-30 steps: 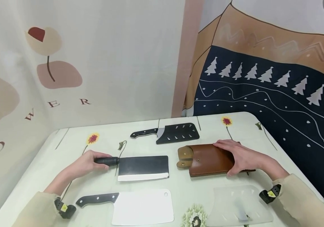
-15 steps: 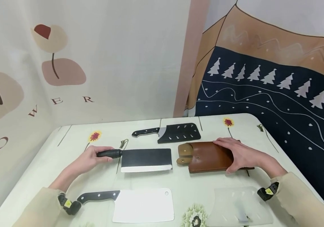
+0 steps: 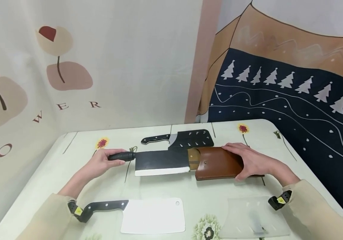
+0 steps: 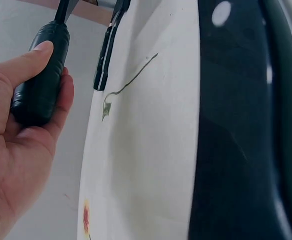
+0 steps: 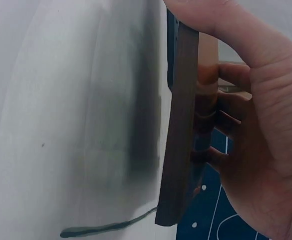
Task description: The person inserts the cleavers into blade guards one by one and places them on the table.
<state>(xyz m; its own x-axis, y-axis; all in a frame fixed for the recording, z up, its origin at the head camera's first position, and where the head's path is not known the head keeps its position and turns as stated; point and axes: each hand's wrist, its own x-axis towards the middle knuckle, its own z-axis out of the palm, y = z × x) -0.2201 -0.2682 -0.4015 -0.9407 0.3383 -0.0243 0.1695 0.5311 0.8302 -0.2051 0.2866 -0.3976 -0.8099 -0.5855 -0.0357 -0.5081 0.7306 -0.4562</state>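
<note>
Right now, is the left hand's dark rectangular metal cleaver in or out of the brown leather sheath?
Out: in the head view, the cleaver ends at the tan leather flap, outside the mouth of the sheath.

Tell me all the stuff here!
tabletop: 1, white, flowered, lower half
dark cleaver: 1, black, centre
sheath: 1, brown, mid-right
covered cleaver: 1, black handle, back
cleaver cover: 1, black, back
white cleaver: 1, black handle, front left
clear cover: 1, see-through, front right
flowery backdrop: 1, whitish, back left
tree backdrop: 1, navy, back right
sleeves: 2, beige, bottom corners
wrist cameras: 2, black, at cuffs
left hand: 1, bare, on dark cleaver
right hand: 1, bare, on sheath
</note>
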